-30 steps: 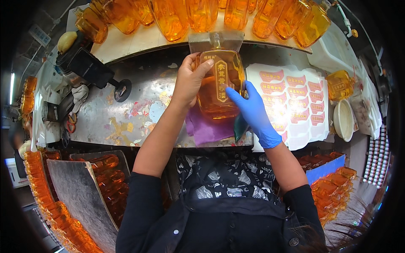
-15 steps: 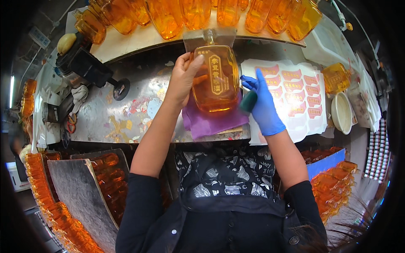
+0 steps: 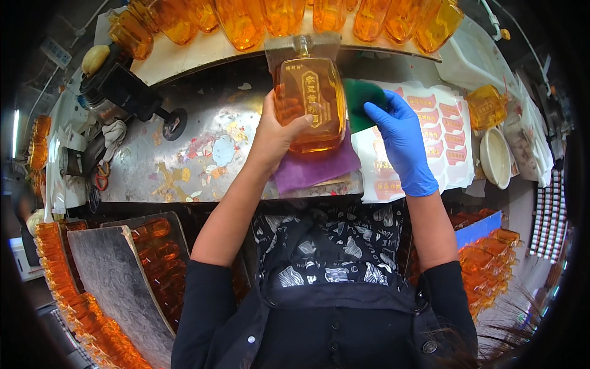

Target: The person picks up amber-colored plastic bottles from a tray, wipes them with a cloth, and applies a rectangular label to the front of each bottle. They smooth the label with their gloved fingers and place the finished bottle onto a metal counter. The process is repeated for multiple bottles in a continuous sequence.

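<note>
A flat amber glass bottle (image 3: 329,95) with gold lettering on its face leans over a purple cloth (image 3: 326,163), neck pointing away from me. My bare left hand (image 3: 279,135) grips it from the left, with the thumb across its front and the fingers showing through the glass behind. On the right, my blue-gloved right hand (image 3: 405,141) pinches a dark green flat scraper (image 3: 362,104) between thumb and fingers. The scraper's left edge is close to the bottle's right side; whether they touch I cannot tell.
Several amber bottles (image 3: 239,24) line a raised board at the back. A white sheet with pink-and-gold decals (image 3: 452,166) lies right of the cloth. Farther right are another amber bottle (image 3: 487,107) and a white bowl (image 3: 495,158). A black clamp-like device (image 3: 126,92) stands at left.
My left hand has slid down the bottle's left side, its thumb now lower on the front. My right hand has turned and brought the green scraper up beside the bottle.
</note>
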Tool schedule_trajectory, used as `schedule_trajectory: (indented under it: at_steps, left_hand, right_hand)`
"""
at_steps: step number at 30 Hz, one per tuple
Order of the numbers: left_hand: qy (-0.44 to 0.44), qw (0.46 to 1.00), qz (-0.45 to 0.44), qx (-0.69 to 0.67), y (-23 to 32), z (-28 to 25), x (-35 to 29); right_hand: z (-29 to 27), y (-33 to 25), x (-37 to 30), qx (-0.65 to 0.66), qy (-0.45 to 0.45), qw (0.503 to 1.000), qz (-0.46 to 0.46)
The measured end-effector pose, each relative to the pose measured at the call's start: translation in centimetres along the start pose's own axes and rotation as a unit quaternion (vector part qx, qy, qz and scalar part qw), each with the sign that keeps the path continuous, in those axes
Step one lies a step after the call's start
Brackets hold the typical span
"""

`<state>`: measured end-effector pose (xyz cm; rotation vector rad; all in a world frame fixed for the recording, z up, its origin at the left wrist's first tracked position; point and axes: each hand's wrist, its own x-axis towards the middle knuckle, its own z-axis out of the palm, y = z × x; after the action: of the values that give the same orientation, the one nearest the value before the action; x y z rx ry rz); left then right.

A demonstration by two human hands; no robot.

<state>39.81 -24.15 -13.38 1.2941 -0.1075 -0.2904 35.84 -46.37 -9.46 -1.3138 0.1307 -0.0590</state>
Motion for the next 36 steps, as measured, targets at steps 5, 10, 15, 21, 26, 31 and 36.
schedule_trajectory:
  at_steps: [5,10,15,21,26,31,36]
  left_hand:
    - [0.001,1.0,0.007,0.005,0.7,0.3,-0.5]
    - [-0.005,1.0,0.005,-0.004,1.1,0.7,-0.5]
    - [0.005,0.997,-0.02,-0.076,1.3,-1.1,-0.8]
    - [0.021,0.998,-0.026,-0.062,1.0,-4.6,0.5]
    - [0.021,0.997,-0.066,0.032,1.6,-4.4,2.2]
    - [-0.035,0.993,-0.107,0.033,1.0,-5.0,3.7]
    - [-0.044,0.988,-0.105,0.106,2.2,-3.4,4.3]
  right_hand:
    - [3.1,-1.3,1.5,-0.203,-0.148,0.96,-0.122]
    - [4.6,-2.0,8.8,-0.368,-0.171,0.864,-0.3]
    - [4.0,-2.6,7.7,-0.512,-0.202,0.655,-0.518]
    - [2.7,-1.2,0.4,-0.403,-0.319,0.79,-0.334]
    - [5.1,-2.5,10.3,-0.391,-0.165,0.818,-0.388]
    - [4.8,-1.8,8.1,-0.522,-0.293,0.612,-0.516]
    - [0.2,-2.6,-2.5,-0.465,-0.352,0.732,-0.353]
